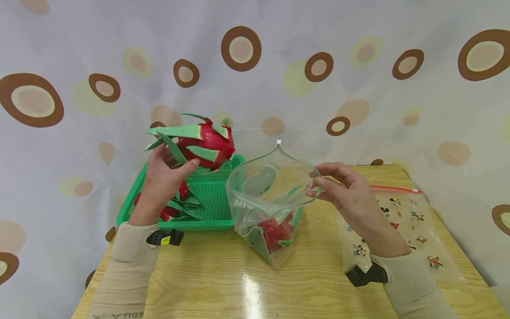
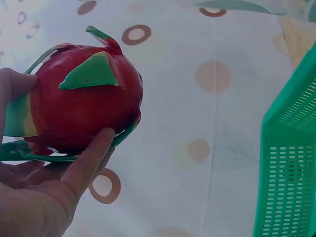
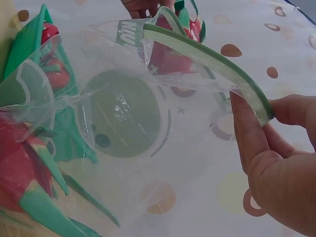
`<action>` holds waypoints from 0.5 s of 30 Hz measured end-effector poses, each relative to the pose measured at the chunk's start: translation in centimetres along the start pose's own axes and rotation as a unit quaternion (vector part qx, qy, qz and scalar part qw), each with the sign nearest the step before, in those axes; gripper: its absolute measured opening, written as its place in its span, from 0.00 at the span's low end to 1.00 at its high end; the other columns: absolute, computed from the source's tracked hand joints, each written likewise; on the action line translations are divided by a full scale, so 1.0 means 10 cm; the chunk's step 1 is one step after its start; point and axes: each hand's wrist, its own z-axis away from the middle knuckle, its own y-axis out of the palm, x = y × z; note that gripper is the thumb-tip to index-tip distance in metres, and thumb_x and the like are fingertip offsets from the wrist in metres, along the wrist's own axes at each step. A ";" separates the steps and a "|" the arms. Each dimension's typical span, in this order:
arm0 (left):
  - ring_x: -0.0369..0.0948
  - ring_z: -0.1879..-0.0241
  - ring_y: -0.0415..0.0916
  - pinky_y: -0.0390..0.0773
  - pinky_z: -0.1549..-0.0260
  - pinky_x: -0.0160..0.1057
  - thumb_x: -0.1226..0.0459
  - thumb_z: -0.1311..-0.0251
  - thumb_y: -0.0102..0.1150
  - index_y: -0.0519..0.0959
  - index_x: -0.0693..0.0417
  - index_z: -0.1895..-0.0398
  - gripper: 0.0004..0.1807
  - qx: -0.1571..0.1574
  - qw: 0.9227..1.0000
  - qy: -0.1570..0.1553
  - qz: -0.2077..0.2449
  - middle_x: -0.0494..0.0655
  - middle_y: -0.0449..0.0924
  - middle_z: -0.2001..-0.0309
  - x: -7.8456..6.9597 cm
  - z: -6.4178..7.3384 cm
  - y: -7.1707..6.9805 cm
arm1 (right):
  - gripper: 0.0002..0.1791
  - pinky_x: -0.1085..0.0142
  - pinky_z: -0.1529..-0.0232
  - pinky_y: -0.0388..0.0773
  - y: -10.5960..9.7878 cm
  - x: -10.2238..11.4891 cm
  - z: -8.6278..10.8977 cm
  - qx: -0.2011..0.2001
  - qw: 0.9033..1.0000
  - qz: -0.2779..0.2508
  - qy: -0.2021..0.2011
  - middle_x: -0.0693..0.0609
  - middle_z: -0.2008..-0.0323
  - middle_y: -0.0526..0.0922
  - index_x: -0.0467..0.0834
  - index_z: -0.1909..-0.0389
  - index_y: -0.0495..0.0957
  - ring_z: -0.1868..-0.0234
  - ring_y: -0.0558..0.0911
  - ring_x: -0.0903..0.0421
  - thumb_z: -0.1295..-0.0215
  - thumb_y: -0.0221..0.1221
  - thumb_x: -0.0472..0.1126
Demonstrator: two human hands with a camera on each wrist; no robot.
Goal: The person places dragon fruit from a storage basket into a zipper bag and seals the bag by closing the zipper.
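The left hand (image 1: 162,178), centre-left, grips a dragon fruit (image 1: 211,142); the right hand (image 1: 352,199), centre-right, pinches a zip-lock bag (image 1: 259,213) to hold it open.

Left hand (image 1: 165,175) raised, curled in a grip; right hand (image 1: 352,195) slightly lower, in a pinch

The fruit's (image 1: 209,139) red skin looks smooth and glossy, its green leaves (image 1: 179,131) duller, nearly matt, while the bag (image 1: 247,223) is thin, clear, lightly creased plastic with a shine. The basket (image 1: 175,225) is smooth, perforated plastic, and the bench (image 1: 199,274) has a wood-grain surface with a polished gloss. The flat bag (image 1: 402,235) is filmy, translucent plastic, the sleeves (image 1: 131,266) matt cloth, and the backdrop (image 1: 279,102) a softly creased sheet, cloth or plastic unclear.
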 end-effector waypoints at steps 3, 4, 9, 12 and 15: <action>0.39 0.47 0.79 0.82 0.53 0.32 0.57 0.41 0.68 0.69 0.46 0.34 0.31 -0.006 1.000 0.011 0.029 0.46 0.79 0.42 -0.06 0.02 0.00 | 0.15 0.65 0.51 0.83 0.01 0.00 -0.01 -0.004 1.000 -0.002 0.004 0.47 0.49 0.78 0.32 0.44 0.70 0.58 0.86 0.57 0.28 0.54 0.31; 0.39 0.47 0.79 0.82 0.55 0.31 0.57 0.40 0.68 0.69 0.46 0.34 0.31 -0.006 0.999 0.014 0.037 0.46 0.79 0.42 -0.08 0.03 0.00 | 0.15 0.65 0.51 0.83 0.01 0.00 -0.01 -0.006 1.000 -0.002 0.006 0.47 0.49 0.78 0.32 0.44 0.70 0.58 0.86 0.57 0.28 0.54 0.31; 0.40 0.48 0.79 0.82 0.56 0.30 0.58 0.40 0.68 0.69 0.45 0.33 0.32 -0.001 0.998 0.030 0.053 0.45 0.79 0.42 -0.18 0.06 0.02 | 0.15 0.64 0.50 0.83 0.01 -0.01 -0.02 -0.011 1.000 0.001 0.007 0.47 0.49 0.78 0.33 0.44 0.71 0.58 0.86 0.56 0.28 0.54 0.32; 0.40 0.48 0.80 0.82 0.56 0.30 0.59 0.41 0.68 0.70 0.46 0.34 0.31 -0.001 0.997 0.044 0.066 0.45 0.80 0.43 -0.24 0.08 0.04 | 0.14 0.63 0.50 0.83 0.02 -0.01 -0.03 -0.013 1.000 0.006 0.004 0.47 0.50 0.78 0.33 0.44 0.71 0.57 0.86 0.55 0.28 0.54 0.31; 0.41 0.48 0.80 0.82 0.54 0.30 0.62 0.41 0.67 0.70 0.47 0.34 0.31 0.001 0.994 0.064 0.093 0.47 0.80 0.43 -0.29 0.10 0.06 | 0.14 0.63 0.50 0.83 0.03 -0.02 -0.04 -0.014 1.000 0.008 0.004 0.47 0.50 0.79 0.33 0.45 0.72 0.57 0.86 0.55 0.28 0.54 0.31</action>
